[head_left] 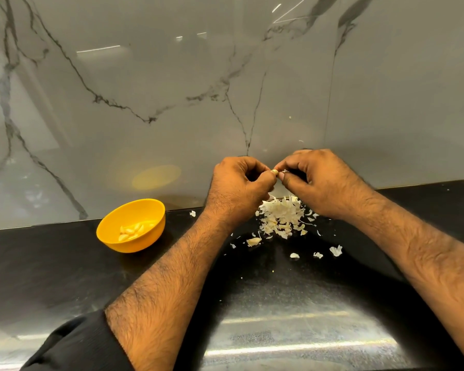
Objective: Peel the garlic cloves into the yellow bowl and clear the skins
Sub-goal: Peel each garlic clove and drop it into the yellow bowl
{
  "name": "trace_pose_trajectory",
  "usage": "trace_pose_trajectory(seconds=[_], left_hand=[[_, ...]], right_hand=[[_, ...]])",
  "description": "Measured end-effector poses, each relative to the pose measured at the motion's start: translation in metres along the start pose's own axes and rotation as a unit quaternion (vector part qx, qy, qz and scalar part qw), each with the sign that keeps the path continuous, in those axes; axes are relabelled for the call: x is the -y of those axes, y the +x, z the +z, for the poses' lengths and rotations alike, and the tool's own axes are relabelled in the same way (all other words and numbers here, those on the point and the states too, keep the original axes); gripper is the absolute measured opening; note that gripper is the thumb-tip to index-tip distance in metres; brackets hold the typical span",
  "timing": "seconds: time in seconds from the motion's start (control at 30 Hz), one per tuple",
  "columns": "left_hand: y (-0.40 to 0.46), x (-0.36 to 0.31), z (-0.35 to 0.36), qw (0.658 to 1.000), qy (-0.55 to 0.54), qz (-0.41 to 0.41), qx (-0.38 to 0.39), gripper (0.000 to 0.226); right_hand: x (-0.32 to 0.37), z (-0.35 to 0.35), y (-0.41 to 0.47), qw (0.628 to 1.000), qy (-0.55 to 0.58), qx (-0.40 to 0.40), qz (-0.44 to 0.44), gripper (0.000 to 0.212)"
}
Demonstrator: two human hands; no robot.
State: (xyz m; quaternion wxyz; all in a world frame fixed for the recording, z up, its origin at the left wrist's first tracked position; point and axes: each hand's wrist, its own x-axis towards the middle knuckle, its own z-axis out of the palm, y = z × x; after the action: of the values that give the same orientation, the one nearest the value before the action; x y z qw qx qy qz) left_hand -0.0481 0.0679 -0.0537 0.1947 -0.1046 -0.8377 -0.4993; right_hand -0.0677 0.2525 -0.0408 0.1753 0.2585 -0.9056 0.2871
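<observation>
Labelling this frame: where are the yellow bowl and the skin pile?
yellow bowl [145, 243]: head view, front outer wall.
skin pile [281, 215]: head view, middle of heap.

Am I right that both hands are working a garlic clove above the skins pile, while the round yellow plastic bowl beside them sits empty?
Not quite: the head view shows the round yellow plastic bowl holds peeled cloves. The rest is right.

Hands: left hand [239, 183] and right hand [322, 180] meet at 12 o'clock, raised above the skins, fingers [263, 178] pinching a small pale garlic clove [274, 171] between them.
Skins: heap of white papery garlic skins [281, 215] beneath the hands on the black glossy tabletop [65, 269], flakes scattered toward 5 o'clock.
Bowl: round yellow plastic bowl [145, 245] at 9 o'clock of the heap, holding peeled cloves [133, 230].
Behind: grey-veined white marble wall [145, 89].
</observation>
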Motion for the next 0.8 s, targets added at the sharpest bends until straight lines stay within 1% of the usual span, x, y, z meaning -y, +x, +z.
trace_pose_trajectory(seconds=[0.1, 0.2, 0.33, 0.43, 0.53, 0.7, 0.8], left_hand=[[0.0, 0.001, 0.0, 1.0, 0.0, 0.005, -0.006, 0.003], [-0.001, 0.0, 0.001, 1.0, -0.013, 0.01, 0.0, 0.004], [-0.002, -0.001, -0.001, 0.998, -0.069, 0.001, -0.001, 0.004], [-0.003, -0.002, -0.002, 0.992, -0.122, -0.017, 0.012, 0.005], [-0.003, -0.002, -0.003, 0.987, -0.152, -0.03, 0.032, 0.007], [-0.004, -0.002, -0.008, 0.974, -0.209, -0.053, 0.064, 0.012], [-0.003, 0.0, -0.013, 0.957, -0.268, -0.075, 0.08, 0.016]], right_hand=[[0.002, 0.002, 0.001, 0.999, -0.028, -0.012, -0.014, 0.019], [0.003, 0.001, 0.0, 0.998, -0.051, -0.013, -0.03, 0.019], [0.003, 0.0, -0.003, 0.998, -0.043, -0.019, -0.05, 0.021], [0.002, -0.001, -0.004, 0.998, -0.02, -0.033, -0.048, 0.022], [0.002, -0.002, -0.005, 0.998, 0.0, -0.033, -0.045, 0.02], [0.002, -0.005, -0.007, 0.997, 0.064, -0.03, -0.013, 0.016], [-0.001, -0.008, -0.005, 0.988, 0.151, -0.007, 0.032, 0.02]])
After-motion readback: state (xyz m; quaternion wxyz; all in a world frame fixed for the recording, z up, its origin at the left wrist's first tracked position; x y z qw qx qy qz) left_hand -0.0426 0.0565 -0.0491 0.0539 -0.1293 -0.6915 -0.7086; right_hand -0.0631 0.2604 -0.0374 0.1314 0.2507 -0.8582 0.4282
